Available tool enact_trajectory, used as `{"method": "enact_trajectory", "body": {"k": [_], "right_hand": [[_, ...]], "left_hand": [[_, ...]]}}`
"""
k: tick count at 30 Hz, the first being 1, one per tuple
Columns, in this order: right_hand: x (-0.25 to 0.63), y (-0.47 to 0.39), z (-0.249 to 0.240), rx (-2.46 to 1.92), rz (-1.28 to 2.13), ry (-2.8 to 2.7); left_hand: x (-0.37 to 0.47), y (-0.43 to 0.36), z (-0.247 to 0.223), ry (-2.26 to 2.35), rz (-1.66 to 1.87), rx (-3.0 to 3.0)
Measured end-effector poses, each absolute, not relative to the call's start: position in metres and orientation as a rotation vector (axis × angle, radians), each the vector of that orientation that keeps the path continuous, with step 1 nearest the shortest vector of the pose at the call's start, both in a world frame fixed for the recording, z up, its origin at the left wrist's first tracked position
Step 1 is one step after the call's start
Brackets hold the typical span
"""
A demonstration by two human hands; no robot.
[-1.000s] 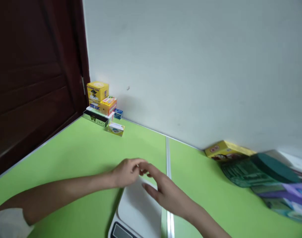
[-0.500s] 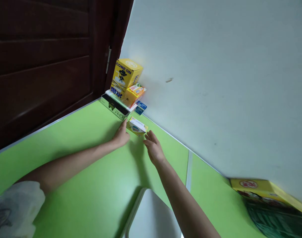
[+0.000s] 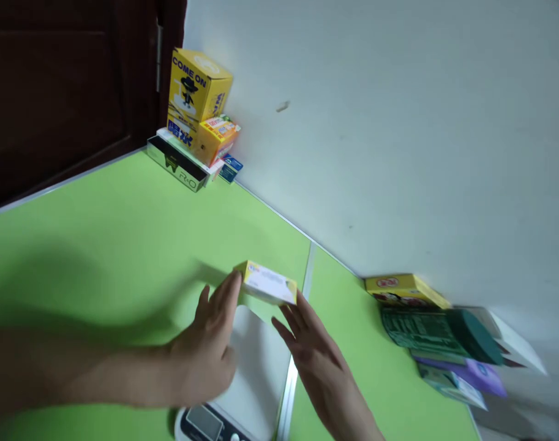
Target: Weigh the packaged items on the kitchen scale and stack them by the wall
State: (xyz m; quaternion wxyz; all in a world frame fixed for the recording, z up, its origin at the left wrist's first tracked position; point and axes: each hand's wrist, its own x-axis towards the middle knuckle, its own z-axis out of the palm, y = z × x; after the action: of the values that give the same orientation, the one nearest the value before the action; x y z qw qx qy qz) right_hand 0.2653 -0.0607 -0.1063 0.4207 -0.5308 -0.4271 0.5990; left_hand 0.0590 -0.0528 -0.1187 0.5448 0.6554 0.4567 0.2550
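A small yellow-and-white box is raised off the green table, held between my two hands. My left hand presses its fingertips on the box's left end. At the right end, the fingers of my right hand touch the box from the side and below. Just under the hands lies a kitchen scale with a pale flat platform. Its dark display shows near the bottom of the view, partly beyond my left hand; no reading can be made out.
Against the wall at the back left, a tall yellow box and an orange box stand on a flat black-and-white box, with a small blue box alongside. To the right are a yellow box, a green canister and a purple packet.
Both hands have closed on the small box's ends and lifted it from beside the stack toward the scale. The view has shifted, showing the scale's display and more items at the right.
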Motion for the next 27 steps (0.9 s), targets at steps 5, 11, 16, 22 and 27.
{"method": "enact_trajectory", "body": {"k": [5, 11, 16, 22, 27], "right_hand": [[0.288, -0.153, -0.123, -1.384, 1.48, -1.291], [0.27, -0.179, -0.132, -1.365, 1.495, -1.186], [0.273, -0.155, -0.12, -1.519, 1.166, -1.288], [0.264, -0.134, -0.121, -1.553, 1.066, -1.466], [0.285, -0.14, -0.111, -1.439, 0.969, -1.505]], "left_hand": [[0.068, -0.121, -0.14, 0.98, 0.679, 1.675], [0.058, -0.128, -0.131, 1.16, 0.464, 1.56], [0.055, -0.09, -0.112, 1.25, 0.473, 1.755], [0.054, -0.051, -0.108, 1.16, 0.35, 2.085], [0.072, -0.051, -0.094, 1.123, 0.257, 2.003]]}}
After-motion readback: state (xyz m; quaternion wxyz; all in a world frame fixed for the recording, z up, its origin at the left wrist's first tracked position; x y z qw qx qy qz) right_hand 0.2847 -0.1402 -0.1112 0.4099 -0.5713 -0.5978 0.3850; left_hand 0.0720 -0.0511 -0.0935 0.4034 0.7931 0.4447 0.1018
